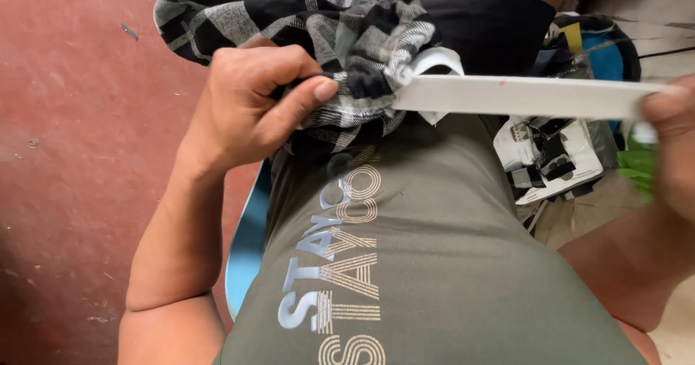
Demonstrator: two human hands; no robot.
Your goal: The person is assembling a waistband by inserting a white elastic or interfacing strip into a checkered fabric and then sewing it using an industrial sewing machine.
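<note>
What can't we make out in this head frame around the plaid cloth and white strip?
- White strip: its left end is buried in the plaid cloth.
- Right hand: cut by the frame edge and blurred, so its grip on the strip is unclear.
- Left hand: fingertips hidden in cloth folds.
- Clutter on the floor: blocked by the torso and strip, too small to identify.

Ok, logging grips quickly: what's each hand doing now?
Left hand: closed, pinching the checked fabric.
Right hand: closed on the white strip.

We note one white rectangular package (548,155) with black markings, lying at right below the stretched band. No signs or screens seen.
</note>
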